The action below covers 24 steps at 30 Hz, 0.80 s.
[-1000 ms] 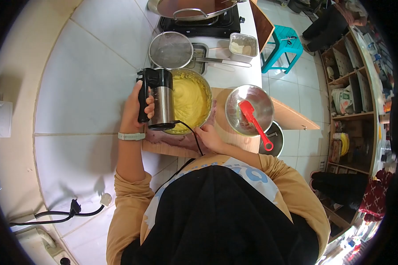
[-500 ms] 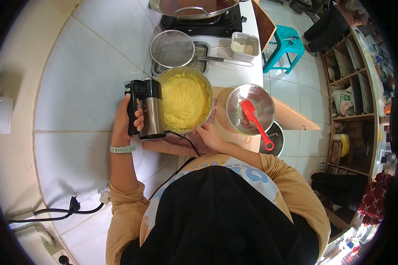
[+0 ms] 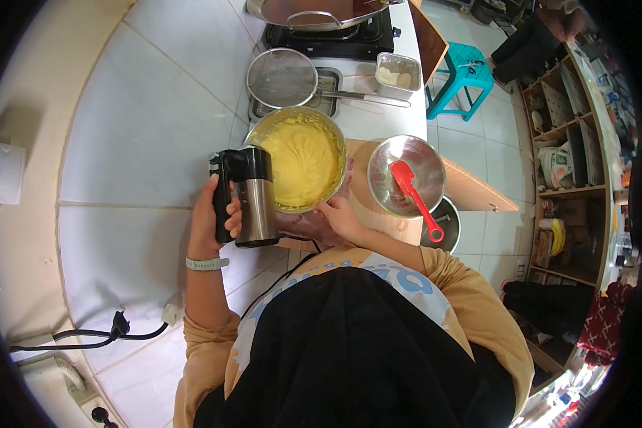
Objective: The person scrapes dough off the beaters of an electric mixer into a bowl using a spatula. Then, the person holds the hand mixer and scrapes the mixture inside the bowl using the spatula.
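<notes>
My left hand (image 3: 217,217) is wrapped round the black handle of a steel and black hand mixer (image 3: 253,200). The mixer is over the lower left rim of a metal bowl (image 3: 339,187) of yellow batter (image 3: 303,160); its beaters are hidden. With closed fingers, my right hand (image 3: 339,217) pinches the bowl's near rim. Under the bowl lies a pinkish cloth (image 3: 310,227) on a wooden board. Right of it, a second steel bowl (image 3: 385,157) holds a red spatula (image 3: 415,192), whose handle rests over the rim.
Behind the batter bowl are a sieve (image 3: 282,78), a rack and a square tin (image 3: 398,75). A large pan (image 3: 321,14) stands on a black stove (image 3: 328,44). A teal stool (image 3: 460,82) and shelves (image 3: 571,185) are at right. Two people stand there, partly visible.
My left hand has brought the mixer down toward me, first leftward, then slightly back right. More batter is uncovered. My right hand has stayed at the bowl's rim.
</notes>
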Tool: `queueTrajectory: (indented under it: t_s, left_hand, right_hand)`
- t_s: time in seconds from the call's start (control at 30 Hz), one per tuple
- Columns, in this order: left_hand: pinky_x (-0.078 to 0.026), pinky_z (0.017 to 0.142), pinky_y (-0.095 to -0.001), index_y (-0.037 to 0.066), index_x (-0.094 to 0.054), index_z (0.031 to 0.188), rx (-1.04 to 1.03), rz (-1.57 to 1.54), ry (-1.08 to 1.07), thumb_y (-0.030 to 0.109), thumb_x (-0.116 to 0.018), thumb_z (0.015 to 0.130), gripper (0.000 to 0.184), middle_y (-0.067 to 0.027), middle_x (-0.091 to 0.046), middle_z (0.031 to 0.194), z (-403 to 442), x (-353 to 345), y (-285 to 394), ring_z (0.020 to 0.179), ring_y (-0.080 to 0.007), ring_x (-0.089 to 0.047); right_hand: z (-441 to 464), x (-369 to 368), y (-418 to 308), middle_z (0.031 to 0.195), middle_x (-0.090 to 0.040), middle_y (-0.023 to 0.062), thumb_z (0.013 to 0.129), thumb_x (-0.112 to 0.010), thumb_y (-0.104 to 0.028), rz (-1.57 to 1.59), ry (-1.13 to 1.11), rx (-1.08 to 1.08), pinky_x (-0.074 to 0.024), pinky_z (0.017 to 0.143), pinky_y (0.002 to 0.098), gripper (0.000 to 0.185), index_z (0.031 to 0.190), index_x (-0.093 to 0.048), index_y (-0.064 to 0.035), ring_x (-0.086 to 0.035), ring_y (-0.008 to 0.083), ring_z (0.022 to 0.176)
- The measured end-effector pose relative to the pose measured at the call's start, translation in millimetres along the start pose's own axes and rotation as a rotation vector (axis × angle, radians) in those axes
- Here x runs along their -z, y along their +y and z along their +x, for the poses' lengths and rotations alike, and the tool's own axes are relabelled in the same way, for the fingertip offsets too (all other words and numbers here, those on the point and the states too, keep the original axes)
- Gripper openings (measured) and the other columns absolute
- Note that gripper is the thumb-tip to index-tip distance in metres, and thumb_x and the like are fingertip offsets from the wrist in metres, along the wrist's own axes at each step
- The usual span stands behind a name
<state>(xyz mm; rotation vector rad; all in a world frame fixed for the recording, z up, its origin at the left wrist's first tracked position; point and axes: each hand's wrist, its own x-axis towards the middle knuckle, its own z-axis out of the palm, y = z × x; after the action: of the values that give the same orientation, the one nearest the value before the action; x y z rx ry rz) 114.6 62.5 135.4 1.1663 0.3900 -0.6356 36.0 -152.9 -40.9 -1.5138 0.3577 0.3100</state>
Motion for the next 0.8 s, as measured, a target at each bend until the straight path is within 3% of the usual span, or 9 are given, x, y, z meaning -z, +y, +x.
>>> queueTrajectory:
  t_s: [0.27, 0.8]
  left_hand:
    - [-0.037, 0.027, -0.0275, 0.009, -0.049, 0.090, 0.007, -0.060, -0.131, 0.047, -0.042, 0.091, 0.039, -0.0039, -0.044, 0.051, 5, -2, -5, 0.031, -0.0140, -0.041]
    - [-0.036, 0.025, -0.0279, 0.008, -0.048, 0.090, -0.045, -0.012, -0.195, 0.046, -0.038, 0.092, 0.039, -0.0036, -0.043, 0.049, -8, -31, 17, 0.028, -0.0140, -0.039]
  right_hand:
    - [1, -1, 3, 0.063, -0.061, 0.0180, 0.080, -0.053, -0.028, -0.004, 0.011, 0.010, -0.0451, 0.059, 0.0348, 0.038, 0.076, -0.064, 0.0080, -0.061, 0.0227, 0.061]
    - [-1, 1, -2, 0.070, -0.063, 0.0188, 0.081, -0.053, -0.028, -0.024, 0.003, 0.017, -0.0461, 0.064, 0.0345, 0.037, 0.079, -0.065, 0.0066, -0.062, 0.0232, 0.067]
